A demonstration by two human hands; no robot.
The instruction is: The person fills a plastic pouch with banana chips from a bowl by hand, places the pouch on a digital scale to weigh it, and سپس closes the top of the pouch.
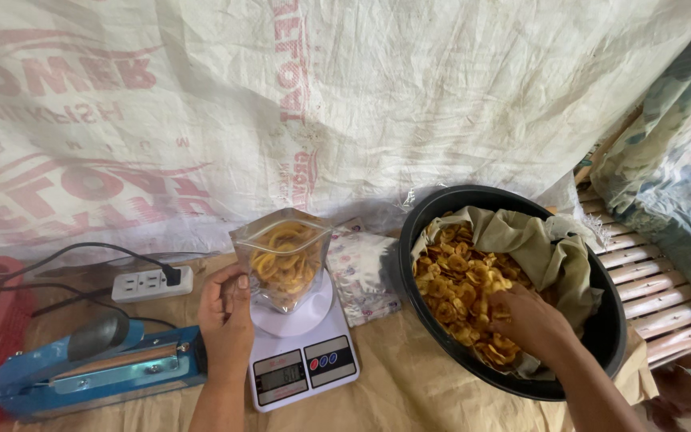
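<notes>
Overhead, a white woven sheet [409,88] with faded red print hangs as a backdrop behind a work surface covered in tan cloth [409,392]. At the right sits a big black tub [441,204], lined with an olive cloth [537,240] and holding a heap of golden fried chips [457,280]. The right hand [529,320] is down in that heap, its fingers curled into the chips; whether they grip any cannot be told. At the left lies a blue heat sealer [97,368] with a grey knob, and behind it a white power strip [149,282] with a black plug in it. Beside the sealer stands a white kitchen scale [301,352] with a lit display. On its round platform stands a clear pouch [283,256], upright, open at the top and partly filled with chips. The left hand [225,320] holds the pouch by its left edge, thumb and fingers closed on the plastic.
</notes>
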